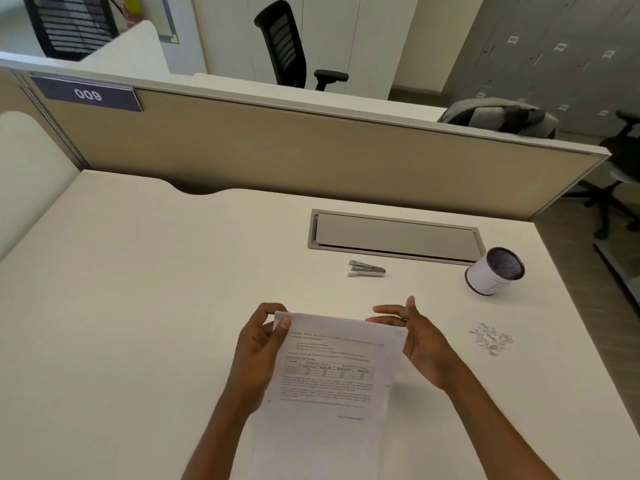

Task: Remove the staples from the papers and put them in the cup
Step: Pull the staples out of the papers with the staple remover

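The left hand (258, 344) grips the top left corner of the papers (332, 372), thumb on the printed face and fingers curled behind. The right hand (414, 337) is released, fingers spread, its fingertips touching or just beside the top right edge; which, I cannot tell. The papers are held tilted above the desk (138, 289) in front of the person. No staple can be made out on them. The staple tool (367, 269) lies untouched on the desk beyond the papers, and the cup (493, 270) stands well apart to the right, with a heap of small scraps (491, 338) near it. The risk, as I judge it: prying with bare fingers could tear the corner, and a freed staple could drop and get lost among the scraps on the way to the distant cup
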Demonstrator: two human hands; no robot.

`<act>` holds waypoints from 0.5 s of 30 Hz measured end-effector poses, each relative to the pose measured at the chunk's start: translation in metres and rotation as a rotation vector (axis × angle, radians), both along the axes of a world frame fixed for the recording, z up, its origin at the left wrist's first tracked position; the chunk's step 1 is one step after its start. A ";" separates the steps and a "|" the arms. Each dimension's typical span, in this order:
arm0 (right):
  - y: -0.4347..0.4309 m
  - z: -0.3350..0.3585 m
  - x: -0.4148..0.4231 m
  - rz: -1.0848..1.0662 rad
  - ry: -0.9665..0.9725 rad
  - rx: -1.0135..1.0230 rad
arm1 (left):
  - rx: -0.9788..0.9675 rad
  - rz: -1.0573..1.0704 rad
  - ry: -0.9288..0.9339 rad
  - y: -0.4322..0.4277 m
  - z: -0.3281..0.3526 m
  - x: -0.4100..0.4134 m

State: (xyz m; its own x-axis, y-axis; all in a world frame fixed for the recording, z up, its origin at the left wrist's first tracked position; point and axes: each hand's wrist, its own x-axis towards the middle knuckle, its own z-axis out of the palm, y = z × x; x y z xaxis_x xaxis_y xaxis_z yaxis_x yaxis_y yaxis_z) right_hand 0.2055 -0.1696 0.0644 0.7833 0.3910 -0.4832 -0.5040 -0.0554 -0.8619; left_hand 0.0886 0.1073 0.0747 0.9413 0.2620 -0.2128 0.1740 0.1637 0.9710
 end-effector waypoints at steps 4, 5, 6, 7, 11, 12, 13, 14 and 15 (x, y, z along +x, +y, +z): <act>-0.013 0.005 -0.052 0.105 0.001 0.017 | -0.068 0.124 -0.014 -0.008 0.013 -0.009; -0.015 0.008 -0.063 0.134 -0.026 -0.009 | -0.084 0.150 -0.016 -0.009 0.017 -0.012; -0.017 0.010 -0.074 0.153 -0.053 -0.034 | -0.096 0.171 -0.019 -0.011 0.019 -0.015; -0.018 0.014 -0.084 0.161 -0.079 -0.058 | -0.105 0.189 -0.022 -0.013 0.022 -0.018; -0.020 0.028 -0.113 0.115 -0.129 -0.105 | -0.172 0.264 0.024 -0.021 0.036 -0.021; -0.022 0.029 -0.119 0.080 -0.135 -0.113 | -0.195 0.276 0.045 -0.023 0.041 -0.021; -0.025 0.029 -0.125 0.043 -0.135 -0.116 | -0.208 0.279 0.066 -0.025 0.045 -0.021; -0.028 0.030 -0.131 0.007 -0.131 -0.118 | -0.209 0.273 0.087 -0.027 0.049 -0.021; -0.030 0.031 -0.136 -0.022 -0.128 -0.113 | -0.204 0.261 0.105 -0.028 0.054 -0.022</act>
State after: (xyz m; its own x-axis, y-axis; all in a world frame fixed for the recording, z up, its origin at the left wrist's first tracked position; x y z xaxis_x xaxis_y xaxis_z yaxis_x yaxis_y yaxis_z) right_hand 0.0692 -0.1999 0.0955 0.8490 0.3221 -0.4189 -0.3927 -0.1458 -0.9080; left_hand 0.0668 0.0792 0.1290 0.8184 0.4328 -0.3780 0.1982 0.4048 0.8927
